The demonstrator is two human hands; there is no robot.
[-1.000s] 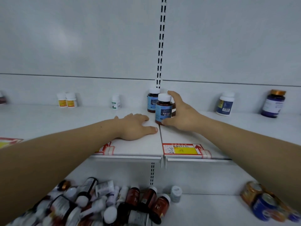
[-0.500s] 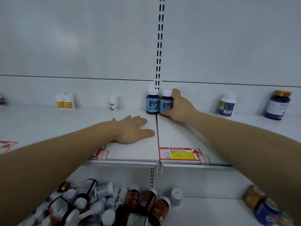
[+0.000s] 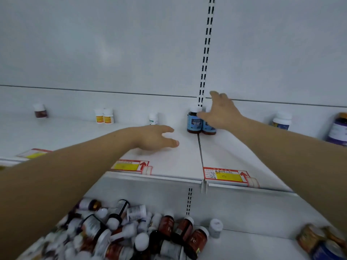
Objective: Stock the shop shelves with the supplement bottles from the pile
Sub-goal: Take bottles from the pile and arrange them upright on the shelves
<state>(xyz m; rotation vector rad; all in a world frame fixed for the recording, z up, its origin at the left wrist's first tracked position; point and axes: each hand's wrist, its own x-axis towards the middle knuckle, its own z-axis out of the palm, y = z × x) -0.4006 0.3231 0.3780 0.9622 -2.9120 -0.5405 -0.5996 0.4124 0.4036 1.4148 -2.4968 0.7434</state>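
A: Head view: your right hand hovers, fingers spread, holding nothing, beside two upright blue-label bottles at the upper shelf's back edge.

B: Next bottle?

A: Below, in the pile. Your left hand, fingers relaxed, looks nearer.

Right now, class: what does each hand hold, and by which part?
Nothing is held. The right hand is open, fingers spread in front of the two blue-labelled bottles; the left hand is open over the shelf.
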